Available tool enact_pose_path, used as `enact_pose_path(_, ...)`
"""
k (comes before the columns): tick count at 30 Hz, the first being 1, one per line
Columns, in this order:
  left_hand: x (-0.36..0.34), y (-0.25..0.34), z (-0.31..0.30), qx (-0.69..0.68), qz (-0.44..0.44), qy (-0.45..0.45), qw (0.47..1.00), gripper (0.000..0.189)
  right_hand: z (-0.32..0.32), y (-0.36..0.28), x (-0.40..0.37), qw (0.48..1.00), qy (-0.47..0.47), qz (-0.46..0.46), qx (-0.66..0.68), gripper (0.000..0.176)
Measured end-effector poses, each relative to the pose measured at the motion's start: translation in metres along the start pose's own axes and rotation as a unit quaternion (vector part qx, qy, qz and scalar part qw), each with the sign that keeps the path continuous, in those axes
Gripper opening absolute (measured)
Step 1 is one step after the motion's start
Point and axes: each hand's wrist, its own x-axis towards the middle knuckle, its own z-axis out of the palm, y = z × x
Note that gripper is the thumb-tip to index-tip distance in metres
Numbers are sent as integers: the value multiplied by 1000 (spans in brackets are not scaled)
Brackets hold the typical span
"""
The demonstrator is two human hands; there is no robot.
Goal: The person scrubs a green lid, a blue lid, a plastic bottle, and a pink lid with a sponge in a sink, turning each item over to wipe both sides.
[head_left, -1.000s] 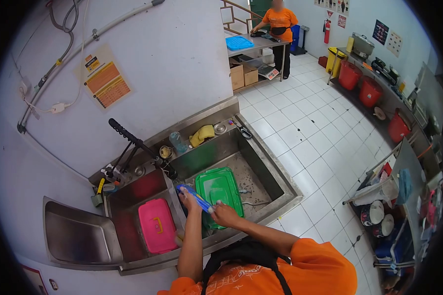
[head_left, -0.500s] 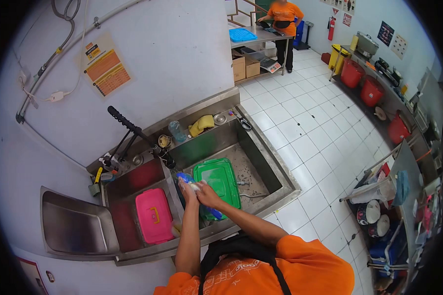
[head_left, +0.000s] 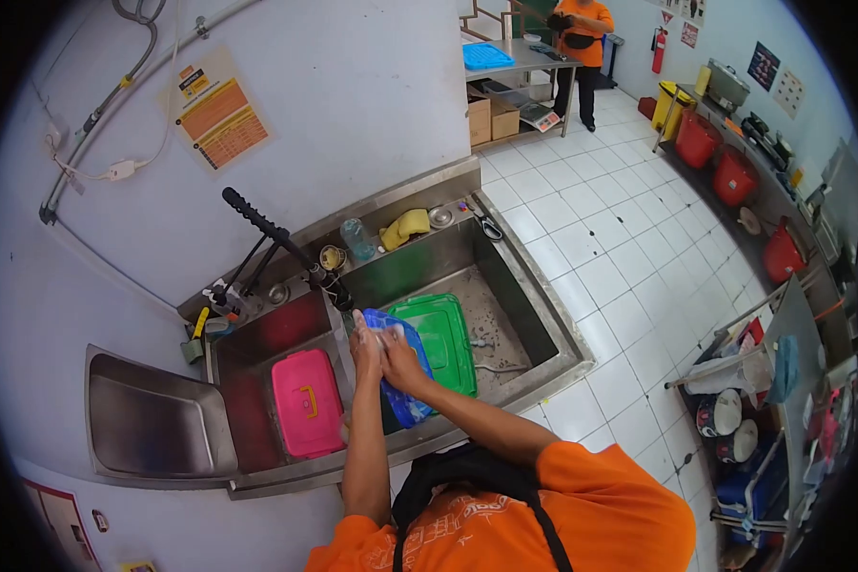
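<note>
Over the divider of a double steel sink, my left hand (head_left: 365,345) grips the upper left edge of a blue lid (head_left: 415,367) that is tilted under the black faucet (head_left: 338,291). My right hand (head_left: 400,360) presses on the lid's face, its fingers closed round something whitish, too small to make out. A green lid (head_left: 443,334) lies behind the blue one in the right basin. The pink lid (head_left: 305,410) with a yellow handle rests in the left basin.
Along the sink's back ledge are a yellow cloth (head_left: 405,229), a clear bottle (head_left: 357,238) and scissors (head_left: 487,227). A person in an orange shirt (head_left: 582,48) stands by a far table. Shelving (head_left: 801,381) stands at the right.
The blue lid has turned so more of its face shows. My right hand has moved onto it. The far person has raised their hands, and the view has shifted slightly.
</note>
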Motion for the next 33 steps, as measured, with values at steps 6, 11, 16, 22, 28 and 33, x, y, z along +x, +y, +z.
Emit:
enact_pose_path(6,24,-37,5,-101,107,-4,989,70,-6,-1,-8,999,-33,29,-17,33)
enact_pose_path(11,23,-8,7,-296,44,-107,948,81,-9,0,18,998,-24,-32,-40,39)
enact_pose_path(16,31,-12,-2,-321,46,-137,936,73,-21,-9,19,997,-74,-11,-14,36)
enact_pose_path(22,-1,4,-1,-264,51,-110,957,79,-23,2,55,993,-17,-91,-70,31)
enact_pose_path(28,5,7,-7,-303,31,-113,946,80,-9,-10,28,997,24,-11,-69,29)
enact_pose_path(33,-1,-4,-8,-256,50,-132,956,72,-12,-13,-5,997,13,3,-79,28)
